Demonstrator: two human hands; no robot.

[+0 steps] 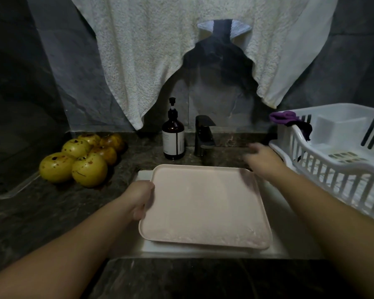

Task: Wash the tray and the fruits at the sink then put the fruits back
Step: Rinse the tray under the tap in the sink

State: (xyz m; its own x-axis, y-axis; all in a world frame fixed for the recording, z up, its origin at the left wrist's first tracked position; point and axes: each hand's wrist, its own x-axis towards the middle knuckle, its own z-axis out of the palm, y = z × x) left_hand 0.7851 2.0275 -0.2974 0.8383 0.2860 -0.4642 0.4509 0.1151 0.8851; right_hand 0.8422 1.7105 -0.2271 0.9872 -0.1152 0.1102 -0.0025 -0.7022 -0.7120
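Tray [205, 203] edge in left hand [141, 196]

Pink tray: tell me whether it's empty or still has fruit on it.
Empty. The pink tray, held over the sink by the left hand, shows only its bare surface; the fruits sit piled on the counter to its left.

Frame was dim overall, with heavy falloff into near-black on the counter [41, 212] and lower corners, while the white towel [151, 50] up top and the pale tray [203, 203] caught the most light, which seemed to come from above and in front of me. My right hand [261, 158] was motion-blurred, fingers smeared, so I couldn't read their pose; my left hand [138, 197] on the tray edge stayed fairly sharp. Wide-angle bending showed at the edges, on the drying rack [333, 156] and my forearms, plus soft noisy detail in the dark wall.
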